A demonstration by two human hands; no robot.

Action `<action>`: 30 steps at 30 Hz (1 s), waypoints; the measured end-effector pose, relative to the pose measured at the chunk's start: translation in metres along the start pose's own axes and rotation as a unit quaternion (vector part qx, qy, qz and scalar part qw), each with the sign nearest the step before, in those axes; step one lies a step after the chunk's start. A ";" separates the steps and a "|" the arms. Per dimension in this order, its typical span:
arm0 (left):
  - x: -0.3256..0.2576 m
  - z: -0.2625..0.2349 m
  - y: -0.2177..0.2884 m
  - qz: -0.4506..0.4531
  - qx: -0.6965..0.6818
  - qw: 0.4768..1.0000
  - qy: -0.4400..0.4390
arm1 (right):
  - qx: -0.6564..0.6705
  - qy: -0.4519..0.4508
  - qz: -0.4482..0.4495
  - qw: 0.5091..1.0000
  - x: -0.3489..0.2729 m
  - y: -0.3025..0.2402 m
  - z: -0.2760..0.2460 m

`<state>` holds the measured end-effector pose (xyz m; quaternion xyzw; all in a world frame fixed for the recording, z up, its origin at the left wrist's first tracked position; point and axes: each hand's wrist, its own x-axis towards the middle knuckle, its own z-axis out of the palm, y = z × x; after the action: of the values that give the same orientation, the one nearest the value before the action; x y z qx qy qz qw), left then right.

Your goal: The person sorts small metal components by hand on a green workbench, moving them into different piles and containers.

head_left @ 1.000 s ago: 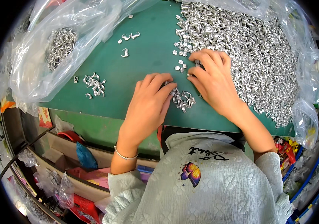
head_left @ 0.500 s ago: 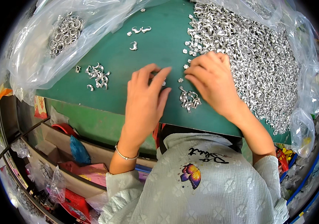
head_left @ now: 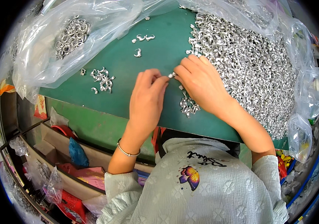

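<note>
Fingertips of my left hand and my right hand meet over the green table, pinching a small silver metal piece between them. Whether it is one piece or two joined is too small to tell. Just below my right fingers lies a small pile of curved silver metal pieces, partly covered by that hand. Left of my left hand sits another small pile of curved pieces. Beyond it are a single curved piece and a pair of curved pieces.
A large heap of silver pieces spreads over the table's right side on clear plastic. Silver rings lie in a clear plastic bag at the far left. Below the table's front edge stands an open drawer-like box with bags.
My hands have come together, and the fingers of both now pinch a small silver piece. The right hand moved left, away from the heap's edge. The view shifted slightly.
</note>
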<state>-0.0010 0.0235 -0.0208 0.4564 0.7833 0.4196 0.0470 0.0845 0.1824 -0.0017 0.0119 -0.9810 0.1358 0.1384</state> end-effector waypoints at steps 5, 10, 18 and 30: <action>-0.006 -0.014 0.008 0.000 0.046 0.998 0.038 | 0.092 -0.005 0.049 0.995 0.006 0.009 -0.026; -0.007 -0.016 0.004 -0.046 0.079 0.995 0.029 | 0.050 -0.137 0.045 0.988 0.003 0.003 -0.029; -0.004 -0.018 0.013 -0.066 0.026 0.997 0.027 | 0.056 -0.041 0.044 0.997 0.026 0.019 -0.038; -0.001 -0.012 0.010 -0.041 0.043 0.997 0.046 | 0.152 -0.074 0.091 0.981 0.032 0.030 -0.036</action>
<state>0.0008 0.0174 -0.0065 0.4057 0.8201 0.4036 0.0082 0.0620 0.2218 0.0328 -0.0463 -0.9535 0.2937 0.0487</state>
